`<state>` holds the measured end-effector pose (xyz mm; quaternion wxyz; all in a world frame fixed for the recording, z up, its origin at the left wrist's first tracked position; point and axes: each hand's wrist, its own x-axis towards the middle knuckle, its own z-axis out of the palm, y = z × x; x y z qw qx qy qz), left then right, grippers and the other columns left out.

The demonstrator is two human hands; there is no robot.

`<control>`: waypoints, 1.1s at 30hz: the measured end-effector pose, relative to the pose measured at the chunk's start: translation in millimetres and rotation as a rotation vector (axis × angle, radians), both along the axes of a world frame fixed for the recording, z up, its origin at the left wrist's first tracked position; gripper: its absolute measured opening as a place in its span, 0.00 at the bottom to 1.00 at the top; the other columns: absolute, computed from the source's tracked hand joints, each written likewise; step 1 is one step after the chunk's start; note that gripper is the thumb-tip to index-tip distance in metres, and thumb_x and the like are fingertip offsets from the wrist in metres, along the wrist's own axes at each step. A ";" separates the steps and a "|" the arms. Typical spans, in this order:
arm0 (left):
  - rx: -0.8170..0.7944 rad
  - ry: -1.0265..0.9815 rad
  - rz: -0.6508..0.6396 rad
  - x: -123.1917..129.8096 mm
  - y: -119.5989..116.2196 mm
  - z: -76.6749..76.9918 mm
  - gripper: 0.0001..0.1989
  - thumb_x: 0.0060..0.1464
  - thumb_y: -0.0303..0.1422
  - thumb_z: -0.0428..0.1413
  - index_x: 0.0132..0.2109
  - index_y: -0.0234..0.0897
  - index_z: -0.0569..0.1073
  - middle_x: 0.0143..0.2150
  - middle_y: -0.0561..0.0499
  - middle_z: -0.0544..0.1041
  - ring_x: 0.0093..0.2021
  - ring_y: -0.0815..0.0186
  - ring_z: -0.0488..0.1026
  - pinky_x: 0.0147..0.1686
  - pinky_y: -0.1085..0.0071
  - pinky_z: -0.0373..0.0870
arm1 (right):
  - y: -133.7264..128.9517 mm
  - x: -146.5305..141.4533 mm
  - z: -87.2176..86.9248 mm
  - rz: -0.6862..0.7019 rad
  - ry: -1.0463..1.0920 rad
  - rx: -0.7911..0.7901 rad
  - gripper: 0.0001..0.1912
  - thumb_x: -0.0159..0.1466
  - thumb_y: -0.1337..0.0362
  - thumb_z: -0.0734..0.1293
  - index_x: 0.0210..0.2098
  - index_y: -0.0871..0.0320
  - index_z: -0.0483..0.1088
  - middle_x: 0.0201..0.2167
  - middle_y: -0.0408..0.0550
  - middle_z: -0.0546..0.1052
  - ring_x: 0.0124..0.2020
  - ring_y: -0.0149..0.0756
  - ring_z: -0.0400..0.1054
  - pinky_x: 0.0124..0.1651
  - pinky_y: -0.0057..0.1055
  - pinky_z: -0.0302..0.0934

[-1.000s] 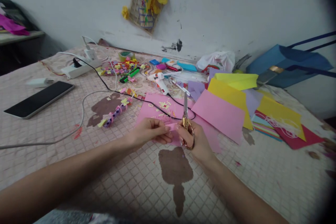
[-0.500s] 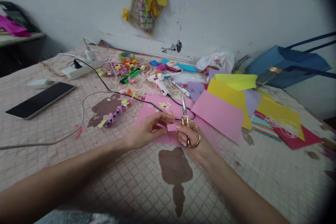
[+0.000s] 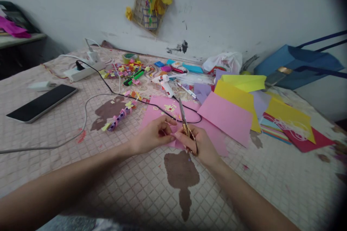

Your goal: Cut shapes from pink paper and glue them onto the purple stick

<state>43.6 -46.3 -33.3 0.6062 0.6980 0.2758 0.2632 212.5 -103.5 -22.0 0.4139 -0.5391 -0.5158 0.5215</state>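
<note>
My right hand (image 3: 202,146) is closed around gold-handled scissors (image 3: 185,124), their blades together and pointing away from me. Its thumb and fingertips also meet a small piece of pink paper (image 3: 175,134). Opposite, my left hand (image 3: 151,134) pinches that small piece, its fingertips almost touching the right ones. Most of the piece is hidden by the fingers. Beneath both hands lies a pink sheet (image 3: 214,139) with pale yellow cut scraps (image 3: 170,108) on it. A black cord crosses the sheet just beyond my fingers.
A white glue gun (image 3: 166,86) lies behind the sheet. Coloured papers (image 3: 227,115) are stacked to the right, near a blue bag (image 3: 295,66). On the left are a phone (image 3: 43,103), a power strip (image 3: 84,71) and a decorated purple stick (image 3: 119,119). A green cutter (image 3: 134,78) lies farther back.
The scissors have tipped to the left and turned in my right hand. My right fingertips have moved left, closer to my left ones, and the small pink piece is now mostly covered.
</note>
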 end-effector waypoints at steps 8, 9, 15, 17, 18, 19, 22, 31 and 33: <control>-0.217 0.017 -0.019 1.8 -2.9 4.6 0.11 0.52 0.37 0.56 0.31 0.32 0.67 0.26 0.55 0.67 0.26 0.74 0.63 0.26 0.76 0.58 | -2.0 -1.2 -8.2 -0.128 0.025 0.060 0.11 0.58 0.60 0.66 0.24 0.59 0.62 0.14 0.36 0.62 0.15 0.24 0.53 0.18 0.22 0.45; -0.258 0.029 -0.011 1.7 -2.6 4.3 0.12 0.52 0.38 0.56 0.30 0.32 0.67 0.26 0.55 0.67 0.25 0.74 0.63 0.26 0.76 0.58 | -1.7 -1.1 -10.4 -0.136 0.053 0.066 0.12 0.58 0.59 0.66 0.24 0.59 0.62 0.14 0.36 0.62 0.16 0.24 0.53 0.18 0.22 0.45; -0.415 -0.128 0.172 -0.3 6.1 -0.6 0.13 0.52 0.39 0.56 0.30 0.33 0.66 0.26 0.53 0.71 0.26 0.73 0.66 0.29 0.75 0.61 | -2.7 -1.6 -13.6 -0.054 0.287 -0.015 0.19 0.63 0.51 0.59 0.27 0.59 0.65 0.14 0.37 0.61 0.16 0.24 0.53 0.21 0.25 0.46; -0.428 -0.177 0.224 -1.6 10.9 -0.8 0.13 0.50 0.38 0.57 0.30 0.33 0.65 0.24 0.54 0.69 0.25 0.73 0.65 0.29 0.75 0.61 | -5.3 -1.6 -13.0 0.012 0.370 -0.065 0.22 0.65 0.49 0.55 0.29 0.60 0.66 0.15 0.39 0.62 0.17 0.25 0.55 0.23 0.26 0.48; -0.427 -0.194 0.250 -2.4 13.4 -0.8 0.13 0.50 0.38 0.58 0.29 0.33 0.65 0.24 0.55 0.68 0.24 0.74 0.65 0.28 0.75 0.60 | -6.7 -1.7 -13.1 0.047 0.411 -0.087 0.23 0.65 0.48 0.54 0.29 0.60 0.66 0.16 0.39 0.62 0.17 0.26 0.55 0.23 0.26 0.49; -0.423 -0.210 0.274 -3.4 16.0 -0.8 0.13 0.49 0.37 0.58 0.29 0.33 0.65 0.23 0.55 0.67 0.24 0.74 0.64 0.28 0.75 0.60 | -8.1 -1.9 -13.5 0.084 0.454 -0.113 0.24 0.65 0.48 0.53 0.28 0.60 0.66 0.16 0.39 0.61 0.17 0.26 0.55 0.23 0.26 0.49; -0.418 -0.256 0.316 -6.6 23.2 -1.8 0.13 0.50 0.36 0.58 0.28 0.33 0.65 0.23 0.55 0.66 0.23 0.74 0.63 0.27 0.75 0.58 | -11.7 -3.4 -15.6 0.195 0.585 -0.196 0.25 0.65 0.47 0.52 0.26 0.60 0.66 0.15 0.39 0.59 0.16 0.26 0.52 0.22 0.26 0.48; -0.456 -0.308 0.323 -8.8 28.5 -1.1 0.11 0.49 0.34 0.58 0.28 0.33 0.64 0.24 0.54 0.67 0.24 0.74 0.65 0.27 0.74 0.59 | -13.2 -6.9 -15.1 0.231 0.693 -0.285 0.27 0.65 0.47 0.52 0.24 0.61 0.66 0.13 0.39 0.58 0.14 0.25 0.51 0.21 0.26 0.46; -0.461 -0.305 0.317 -8.2 27.4 0.2 0.11 0.49 0.34 0.59 0.27 0.33 0.64 0.24 0.54 0.67 0.24 0.74 0.65 0.27 0.74 0.59 | -12.6 -6.6 -15.1 0.230 0.703 -0.291 0.27 0.65 0.48 0.52 0.24 0.62 0.66 0.13 0.39 0.58 0.14 0.25 0.50 0.21 0.26 0.45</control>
